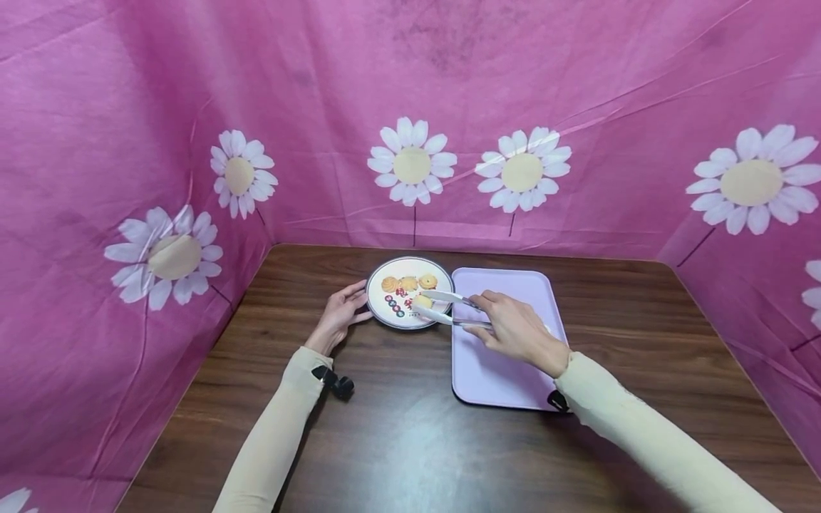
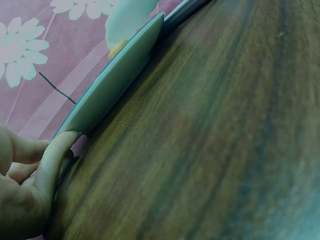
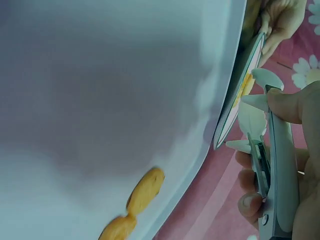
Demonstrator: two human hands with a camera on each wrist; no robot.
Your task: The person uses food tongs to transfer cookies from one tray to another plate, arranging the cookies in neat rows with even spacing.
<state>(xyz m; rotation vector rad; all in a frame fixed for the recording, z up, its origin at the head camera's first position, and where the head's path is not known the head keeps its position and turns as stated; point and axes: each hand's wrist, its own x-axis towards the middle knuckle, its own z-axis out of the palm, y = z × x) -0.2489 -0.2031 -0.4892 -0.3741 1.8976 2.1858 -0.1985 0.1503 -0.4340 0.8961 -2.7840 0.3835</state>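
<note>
In the head view, a round white plate [image 1: 378,306] with a dark rim carries several cookies [image 1: 390,284]. My left hand [image 1: 340,313] holds its left edge, thumb and fingers at the rim; the left wrist view shows that hand [image 2: 30,185] against the plate [image 2: 107,95]. My right hand [image 1: 516,329] grips metal tongs [image 1: 471,323] with pale tips, which reach over the plate's right side around a yellow cookie [image 1: 422,302]. In the right wrist view, my right hand [image 3: 310,165] is curled round the tongs [image 3: 282,170]; whether the tips press the cookie, I cannot tell.
Right beside the plate lies a light purple tray [image 1: 494,377], partly under my right hand and forearm. Two oblong cookies [image 3: 145,190] lie on the tray in the right wrist view. A pink cloth [image 1: 333,178] with daisies hangs behind the brown wooden table [image 1: 398,442].
</note>
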